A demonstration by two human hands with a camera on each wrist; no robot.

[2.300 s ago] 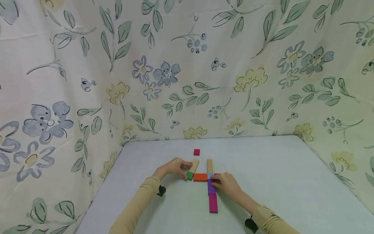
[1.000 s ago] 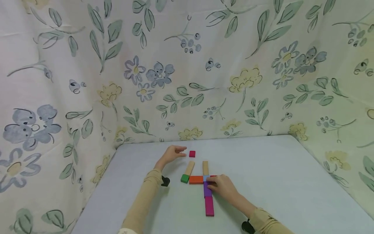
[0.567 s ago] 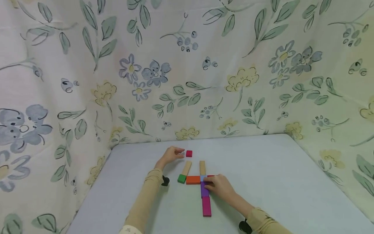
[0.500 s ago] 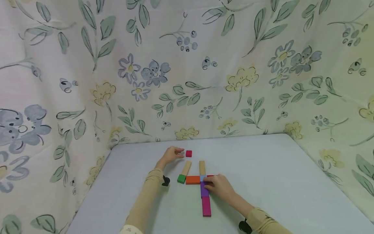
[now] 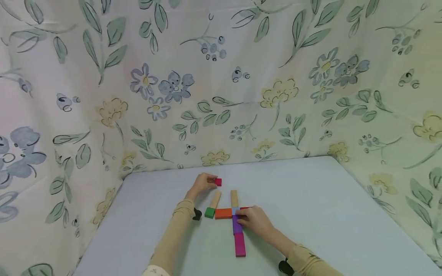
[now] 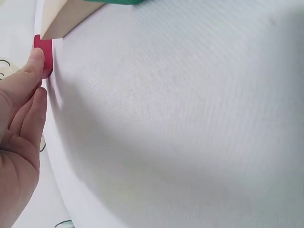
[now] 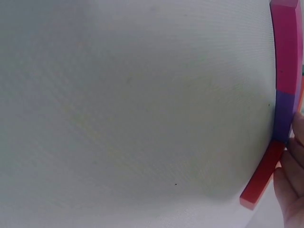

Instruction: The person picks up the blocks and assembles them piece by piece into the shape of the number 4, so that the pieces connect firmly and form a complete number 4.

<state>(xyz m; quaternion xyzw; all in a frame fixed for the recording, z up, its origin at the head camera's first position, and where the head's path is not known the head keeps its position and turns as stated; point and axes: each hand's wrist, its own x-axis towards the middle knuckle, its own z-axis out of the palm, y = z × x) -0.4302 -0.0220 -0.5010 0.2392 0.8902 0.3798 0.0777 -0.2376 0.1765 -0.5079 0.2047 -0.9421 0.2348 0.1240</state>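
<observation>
My left hand (image 5: 203, 182) pinches a small crimson block (image 5: 218, 182) at the far side of the table; in the left wrist view the thumb lies on that block (image 6: 43, 57). My right hand (image 5: 257, 220) rests with fingertips on a row of blocks, where a light blue block (image 5: 235, 211), a purple block (image 5: 237, 226) and a red block (image 5: 246, 207) meet. The right wrist view shows its fingers (image 7: 286, 183) touching the red and purple blocks. A magenta block (image 5: 239, 245) continues the row toward me. Fingers partly cover the red block.
Left of the light blue block lies an orange block (image 5: 223, 213), then a green block (image 5: 209, 212). One plain wooden block (image 5: 234, 198) points away from the light blue one; another wooden block (image 5: 215, 199) slants off the green one. Floral cloth (image 5: 207, 96) hangs behind the white table (image 5: 293, 191).
My left hand has left the slanted wooden and green blocks, reached away to the crimson block and now pinches it. My right hand stays on the row. The view has shifted slightly.
</observation>
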